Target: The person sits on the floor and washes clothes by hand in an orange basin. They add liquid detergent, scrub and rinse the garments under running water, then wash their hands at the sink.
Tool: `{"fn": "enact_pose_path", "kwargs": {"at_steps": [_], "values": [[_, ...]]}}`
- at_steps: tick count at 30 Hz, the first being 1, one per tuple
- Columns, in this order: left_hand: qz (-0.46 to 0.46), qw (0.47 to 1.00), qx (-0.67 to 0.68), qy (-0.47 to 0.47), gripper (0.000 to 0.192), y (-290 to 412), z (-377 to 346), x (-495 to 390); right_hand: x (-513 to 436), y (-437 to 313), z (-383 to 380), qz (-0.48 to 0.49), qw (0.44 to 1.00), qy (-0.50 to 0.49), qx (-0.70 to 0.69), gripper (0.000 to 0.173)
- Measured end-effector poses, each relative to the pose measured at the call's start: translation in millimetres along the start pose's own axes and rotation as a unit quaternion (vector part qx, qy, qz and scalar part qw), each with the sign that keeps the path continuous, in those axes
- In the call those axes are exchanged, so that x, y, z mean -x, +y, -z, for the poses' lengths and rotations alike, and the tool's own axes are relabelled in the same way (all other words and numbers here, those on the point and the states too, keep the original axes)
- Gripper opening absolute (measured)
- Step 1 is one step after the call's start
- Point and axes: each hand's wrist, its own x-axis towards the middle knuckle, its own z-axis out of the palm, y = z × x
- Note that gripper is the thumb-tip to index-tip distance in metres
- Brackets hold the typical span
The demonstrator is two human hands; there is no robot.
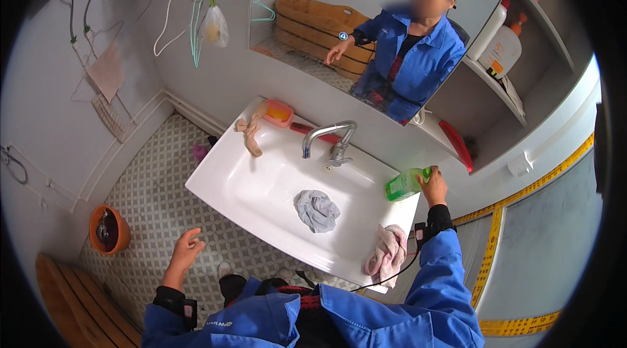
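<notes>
My right hand (433, 187) grips a green plastic bottle (402, 185) by its cap end, at the right back corner of the white sink (230, 171). The bottle bears writing and holds green liquid. My left hand (187, 251) hangs over the tiled floor, left of the sink, fingers apart and holding nothing. A crumpled grey cloth (317, 211) lies in the basin, below and in front of the chrome faucet (338, 142). Over the right front rim drapes a pinkish towel (388, 252).
On the sink's back ledge are a pink soap dish (278, 113), beige fabric (251, 135) and a red brush (301, 127). Above hangs a mirror (313, 34) beside shelves (494, 88) with bottles. An orange bucket (123, 235) and a wooden tub (78, 299) stand at the left.
</notes>
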Motion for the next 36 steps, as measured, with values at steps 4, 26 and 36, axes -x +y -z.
{"fn": "enact_pose_path", "kwargs": {"at_steps": [4, 26, 36], "values": [[-0.006, 1.0, 0.015, 0.019, 0.047, -7, 10, 12, 12, -9, 13, -0.024, 1.0, -0.013, -0.007, 0.082], [-0.115, 0.975, 0.048, 0.183, 0.037, -198, 285, 136, 188, -532, 170, 0.477, 0.828, -0.208, -0.207, 0.057], [-0.018, 0.922, 0.137, 0.361, 0.04, -298, 450, 258, 337, -873, 176, 0.683, 0.645, -0.264, -0.219, 0.048]]}}
